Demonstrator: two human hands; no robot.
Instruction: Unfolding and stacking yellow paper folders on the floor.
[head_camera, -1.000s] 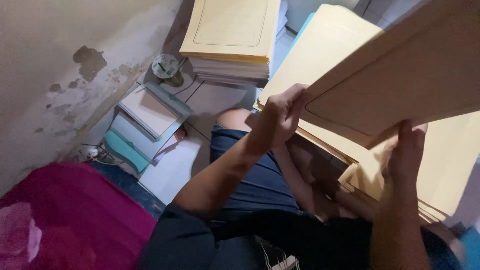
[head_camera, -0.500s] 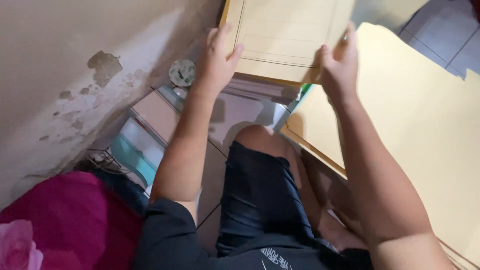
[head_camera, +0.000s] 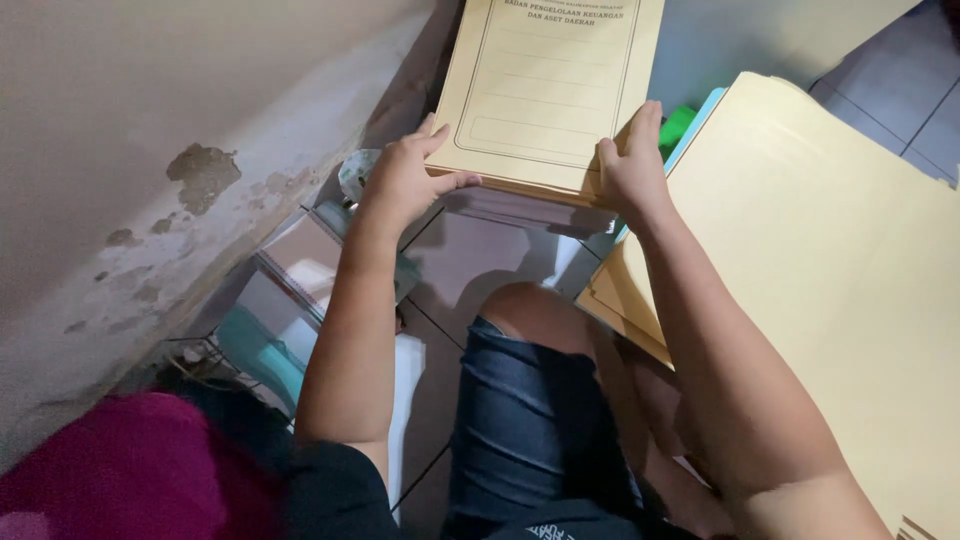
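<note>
Tiled floor, stained wall to the left. Left hand (head_camera: 405, 180) and right hand (head_camera: 632, 165) each clasp a near corner of the folder stack (head_camera: 545, 95) ahead of the knee. Loose folders (head_camera: 830, 270) lie just right. Risk: the stack's near edge overhangs its base; an uneven press could likely slide top folders off.

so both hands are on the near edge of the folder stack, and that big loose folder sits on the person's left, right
Not quite. The head view shows both the left hand and right hand gripping the folder stack, but the big loose folder lies on the person's right.
</note>
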